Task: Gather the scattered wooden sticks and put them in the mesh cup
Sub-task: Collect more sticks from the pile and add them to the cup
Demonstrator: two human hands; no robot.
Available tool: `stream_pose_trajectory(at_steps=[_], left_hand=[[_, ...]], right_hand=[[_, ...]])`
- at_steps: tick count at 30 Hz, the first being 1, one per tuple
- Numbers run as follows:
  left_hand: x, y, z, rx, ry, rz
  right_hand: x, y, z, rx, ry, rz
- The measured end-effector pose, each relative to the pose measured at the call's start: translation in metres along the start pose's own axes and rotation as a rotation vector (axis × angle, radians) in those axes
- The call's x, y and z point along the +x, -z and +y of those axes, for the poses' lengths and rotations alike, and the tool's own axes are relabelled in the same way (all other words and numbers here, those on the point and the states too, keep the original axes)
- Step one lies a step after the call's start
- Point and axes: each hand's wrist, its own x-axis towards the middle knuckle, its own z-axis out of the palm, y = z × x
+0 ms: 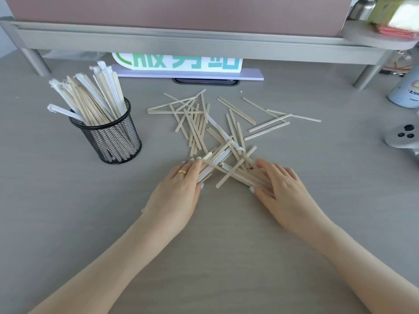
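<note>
Mesh cup (113,141) stands left of scattered sticks (204,123) on table (68,223).

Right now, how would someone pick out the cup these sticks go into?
On the grey desk, look left of the scattered wooden sticks. The black mesh cup stands upright there, packed with sticks and paper-wrapped ones, the only dark container around.

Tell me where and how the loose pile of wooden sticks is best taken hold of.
Probably at the near end of the pile of wooden sticks, coming in from both sides. There the sticks cross and bunch between the left hand and right hand, so flat fingers can squeeze them into one bundle. The far sticks fan out singly and lie flat on the table.
</note>
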Motion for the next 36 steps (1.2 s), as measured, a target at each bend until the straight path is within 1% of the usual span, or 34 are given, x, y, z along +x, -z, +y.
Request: stream_pose_trajectory(at_steps=[2, 5, 8, 11, 15, 19, 22, 25, 31, 36], left_hand=[[0.002, 0.009, 0.002, 0.023, 0.039, -0.01], [0.008, 0.02, 0.004, 0.085, 0.106, -0.068], [0.014, 0.028, 0.008, 0.147, 0.125, -0.123], [0.024, 0.033, 0.012, 0.186, 0.145, -0.216], [0.041, 0.046, 0.011, 0.148, 0.242, -0.433], [0.048, 0.05, 0.009, 0.156, 0.27, -0.517], [0.05, 0.051, 0.009, 0.171, 0.287, -0.531], [0.049, 0.048, 0.012, 0.17, 0.281, -0.505], [0.045, 0.039, 0.015, 0.168, 0.227, -0.394], [0.046, 0.042, 0.014, 0.181, 0.222, -0.434]], right_hand=[[0.003, 0.011, 0.001, -0.008, -0.027, -0.069], [0.01, 0.023, 0.001, -0.023, -0.085, -0.158], [0.021, 0.029, -0.002, -0.064, -0.115, -0.226], [0.029, 0.032, -0.005, -0.109, -0.133, -0.308], [0.033, 0.034, -0.008, -0.122, -0.161, -0.339], [0.038, 0.036, -0.013, -0.164, -0.158, -0.348], [0.044, 0.037, -0.016, -0.176, -0.149, -0.346], [0.048, 0.038, -0.016, -0.189, -0.149, -0.372], [0.049, 0.032, -0.012, -0.177, -0.11, -0.373], [0.049, 0.025, -0.016, -0.285, -0.077, -0.36]])
